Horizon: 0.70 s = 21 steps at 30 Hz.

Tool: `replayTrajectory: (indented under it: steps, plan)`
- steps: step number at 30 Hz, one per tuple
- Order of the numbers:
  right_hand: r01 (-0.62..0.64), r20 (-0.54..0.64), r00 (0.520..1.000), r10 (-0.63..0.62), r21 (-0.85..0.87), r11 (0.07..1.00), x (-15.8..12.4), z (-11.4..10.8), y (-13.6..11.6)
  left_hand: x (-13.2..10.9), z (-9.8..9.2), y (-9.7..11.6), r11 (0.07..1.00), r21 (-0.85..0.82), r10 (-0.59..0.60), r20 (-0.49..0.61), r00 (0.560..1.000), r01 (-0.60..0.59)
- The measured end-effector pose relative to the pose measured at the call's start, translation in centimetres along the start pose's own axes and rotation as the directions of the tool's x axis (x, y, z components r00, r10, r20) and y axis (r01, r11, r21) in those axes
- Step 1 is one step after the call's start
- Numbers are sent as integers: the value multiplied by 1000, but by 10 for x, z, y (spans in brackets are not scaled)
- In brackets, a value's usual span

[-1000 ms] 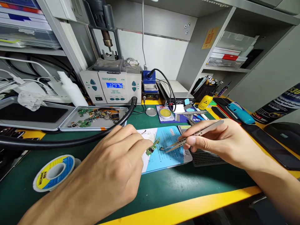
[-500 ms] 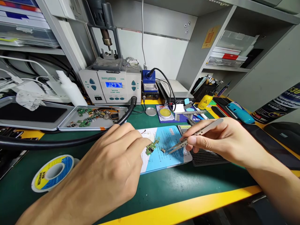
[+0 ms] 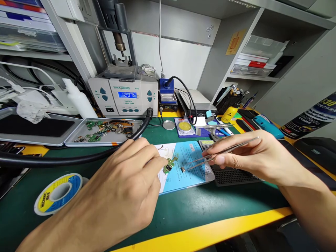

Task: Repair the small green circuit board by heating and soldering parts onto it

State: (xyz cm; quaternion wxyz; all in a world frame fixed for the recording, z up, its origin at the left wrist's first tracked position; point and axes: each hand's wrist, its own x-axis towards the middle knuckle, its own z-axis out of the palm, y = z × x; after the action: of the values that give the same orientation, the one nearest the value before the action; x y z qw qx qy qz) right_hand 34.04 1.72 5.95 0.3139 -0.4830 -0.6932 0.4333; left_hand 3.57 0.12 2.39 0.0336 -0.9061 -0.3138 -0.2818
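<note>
My left hand [image 3: 131,182] is closed, its fingertips at the left end of a small green circuit board [image 3: 170,166]. The grip itself is hidden behind my knuckles. Under the board lies a blue and white printed card [image 3: 194,157]. In my right hand [image 3: 252,157] is a pair of metal tweezers [image 3: 223,151], pinched between thumb and fingers, with its tips apart and pointing left. A tiny metal connector-like part [image 3: 183,169] lies on the card just right of the board; the lower tweezer tip is close beside it, and whether they touch I cannot tell.
A hot air station [image 3: 126,94] stands at the back; its black hose [image 3: 78,160] crosses the left side. Beyond the hose sits a tray [image 3: 115,142] of circuit boards. A solder spool [image 3: 44,203] lies at left, a perforated dark plate [image 3: 233,176] at right.
My right hand has rolled the tweezers, so both arms now show edge-on with the tips spread, by the tiny part. My left hand and the board stay almost still.
</note>
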Motion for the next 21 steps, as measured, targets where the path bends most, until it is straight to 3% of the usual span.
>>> replayTrajectory:
  steps: [11, 21]
  plan:
    - [-15, -11, 1000, 15, 36, 999, 5, 2, 1, 1, 0, 1, 1000, 7, 13, -6, 1000, -12]
    - [1, 12, 1000, -1, -30, 1000, 3, 4, -2, 3, 0, 0, 1000, -1, 0, -18, 1000, 0]
